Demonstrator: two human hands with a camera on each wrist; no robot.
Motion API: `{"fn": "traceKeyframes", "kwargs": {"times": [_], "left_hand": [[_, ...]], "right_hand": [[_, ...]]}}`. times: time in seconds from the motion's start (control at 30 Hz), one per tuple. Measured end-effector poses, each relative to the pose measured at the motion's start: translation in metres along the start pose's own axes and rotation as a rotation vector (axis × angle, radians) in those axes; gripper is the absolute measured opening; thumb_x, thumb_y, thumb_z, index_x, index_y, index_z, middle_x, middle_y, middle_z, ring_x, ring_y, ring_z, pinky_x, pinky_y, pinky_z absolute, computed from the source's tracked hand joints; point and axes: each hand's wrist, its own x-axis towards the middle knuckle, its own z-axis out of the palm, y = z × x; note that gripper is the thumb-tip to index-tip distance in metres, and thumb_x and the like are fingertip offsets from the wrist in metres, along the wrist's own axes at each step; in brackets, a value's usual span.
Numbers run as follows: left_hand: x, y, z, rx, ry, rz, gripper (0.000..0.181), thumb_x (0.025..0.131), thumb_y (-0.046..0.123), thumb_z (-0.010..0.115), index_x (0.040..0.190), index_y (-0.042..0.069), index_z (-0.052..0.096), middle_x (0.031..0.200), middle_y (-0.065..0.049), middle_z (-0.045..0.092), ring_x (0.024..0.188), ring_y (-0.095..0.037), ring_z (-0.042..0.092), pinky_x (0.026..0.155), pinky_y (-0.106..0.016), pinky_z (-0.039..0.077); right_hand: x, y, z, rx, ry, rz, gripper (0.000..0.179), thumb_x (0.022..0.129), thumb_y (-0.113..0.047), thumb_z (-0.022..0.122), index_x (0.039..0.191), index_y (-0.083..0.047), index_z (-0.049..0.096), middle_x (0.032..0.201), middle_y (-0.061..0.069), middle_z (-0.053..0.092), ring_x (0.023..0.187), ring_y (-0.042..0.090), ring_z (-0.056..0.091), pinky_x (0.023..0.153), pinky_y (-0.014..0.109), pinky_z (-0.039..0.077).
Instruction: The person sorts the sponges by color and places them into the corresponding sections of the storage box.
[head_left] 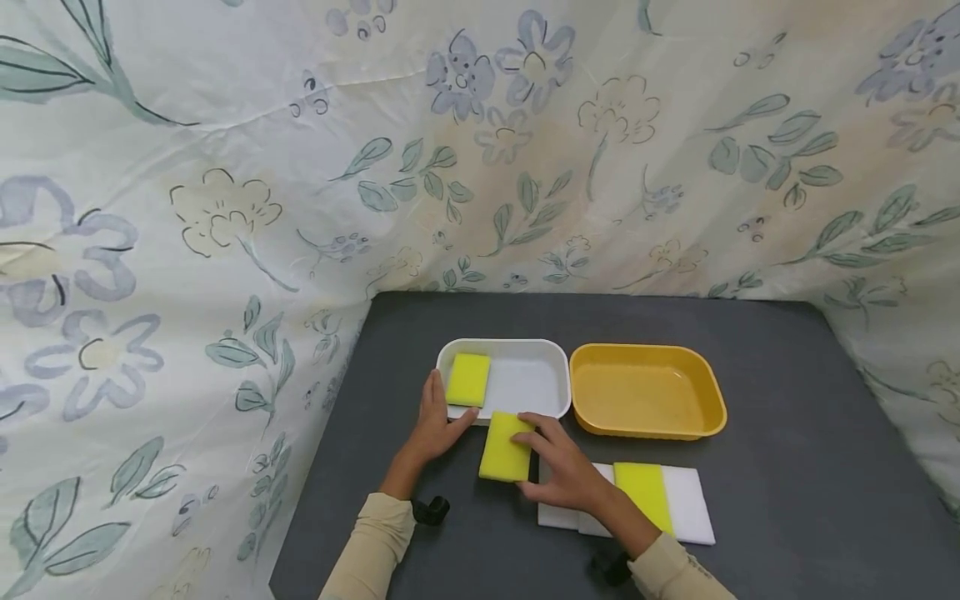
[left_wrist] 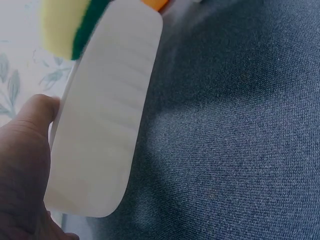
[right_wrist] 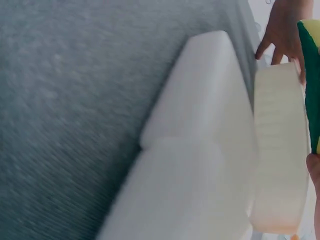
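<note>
My right hand (head_left: 562,468) pinches a yellow scouring sponge (head_left: 506,447) between thumb and fingers, just in front of the white tray (head_left: 528,390). That sponge's green scouring side (right_wrist: 312,90) shows in the right wrist view. At the tray's front left corner my left hand (head_left: 433,425) rests with fingers extended along the side; its thumb touches the rim in the left wrist view. Another yellow sponge (head_left: 468,380) lies inside the tray at its left end. Below my right hand are white blocks (head_left: 688,504), with a yellow piece (head_left: 643,490) among them, partly hidden by my forearm.
An orange-yellow tray (head_left: 645,392) stands right beside the white one. Everything sits on a dark cloth-covered table (head_left: 795,433). A flower-printed curtain (head_left: 315,208) hangs behind the table and along its left side.
</note>
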Motion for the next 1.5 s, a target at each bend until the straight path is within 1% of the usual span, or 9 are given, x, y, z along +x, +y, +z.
{"fn": "traceKeyframes", "kwargs": {"times": [0.23,0.37,0.53,0.7,0.77,0.97,1.07,1.3,1.5], "left_hand": [[0.0,-0.001,0.001,0.003,0.002,0.002,0.108,0.093,0.045,0.068,0.157,-0.005,-0.003,0.163,-0.026,-0.001,0.147,-0.045,0.008,0.111,-0.065,0.02],[0.0,-0.002,0.003,0.004,0.001,0.003,0.108,0.093,0.046,0.067,0.157,-0.006,-0.002,0.163,-0.025,-0.001,0.147,-0.044,0.009,0.111,-0.064,0.021],[-0.001,0.0,0.002,-0.004,-0.003,0.011,0.107,0.094,0.044,0.066,0.157,-0.005,-0.004,0.163,-0.026,-0.001,0.148,-0.044,0.008,0.111,-0.063,0.02],[-0.002,0.002,0.001,-0.005,-0.003,0.009,0.106,0.094,0.044,0.066,0.158,-0.004,-0.004,0.163,-0.025,-0.001,0.148,-0.044,0.008,0.112,-0.063,0.02],[-0.002,0.002,0.001,0.0,-0.002,0.01,0.106,0.094,0.044,0.066,0.157,-0.005,-0.003,0.163,-0.026,-0.001,0.148,-0.043,0.008,0.112,-0.063,0.02],[-0.001,0.001,0.002,-0.003,0.0,0.011,0.106,0.094,0.045,0.066,0.158,-0.003,-0.004,0.163,-0.025,-0.001,0.148,-0.042,0.008,0.112,-0.061,0.02],[0.0,0.0,0.002,0.013,-0.007,0.003,0.106,0.094,0.045,0.065,0.158,-0.003,-0.004,0.163,-0.025,-0.001,0.148,-0.042,0.008,0.112,-0.061,0.021],[0.005,-0.002,-0.001,0.01,-0.011,-0.005,0.106,0.094,0.045,0.066,0.158,-0.004,-0.003,0.163,-0.024,-0.001,0.148,-0.042,0.007,0.112,-0.062,0.021],[0.01,-0.003,-0.004,0.012,-0.023,-0.004,0.106,0.094,0.045,0.065,0.158,-0.003,-0.004,0.164,-0.023,-0.002,0.149,-0.041,0.006,0.113,-0.061,0.02]], "right_hand": [[0.008,0.007,-0.015,0.009,0.03,0.003,0.057,0.08,-0.028,0.082,0.13,-0.013,0.06,0.147,0.017,0.043,0.129,0.03,0.044,0.094,0.041,0.05],[0.015,0.02,-0.025,-0.008,0.032,0.036,0.059,0.078,-0.027,0.083,0.13,-0.013,0.06,0.147,0.016,0.043,0.128,0.029,0.044,0.094,0.042,0.05],[0.024,0.037,-0.032,-0.04,0.026,0.074,0.057,0.077,-0.025,0.083,0.128,-0.012,0.062,0.146,0.016,0.044,0.129,0.029,0.043,0.096,0.047,0.047],[0.032,0.052,-0.034,-0.07,0.015,0.074,0.055,0.077,-0.022,0.084,0.126,-0.01,0.062,0.144,0.019,0.046,0.129,0.032,0.044,0.097,0.05,0.045],[0.035,0.056,-0.034,-0.065,0.012,0.076,0.055,0.077,-0.02,0.084,0.126,-0.008,0.063,0.143,0.02,0.046,0.129,0.034,0.045,0.097,0.051,0.045],[0.043,0.064,-0.034,-0.06,-0.013,0.156,0.052,0.078,-0.021,0.085,0.124,-0.008,0.064,0.144,0.02,0.047,0.129,0.035,0.044,0.102,0.052,0.042],[0.047,0.066,-0.035,-0.067,-0.035,0.181,0.05,0.079,-0.02,0.085,0.124,-0.009,0.065,0.144,0.02,0.046,0.129,0.035,0.044,0.103,0.051,0.041],[0.057,0.072,-0.035,-0.064,-0.056,0.148,0.048,0.077,-0.015,0.087,0.12,-0.006,0.068,0.141,0.023,0.048,0.127,0.037,0.045,0.1,0.053,0.043],[0.068,0.074,-0.035,-0.08,-0.112,0.181,0.048,0.075,-0.012,0.089,0.118,-0.006,0.069,0.141,0.023,0.049,0.13,0.037,0.044,0.104,0.052,0.04]]}}
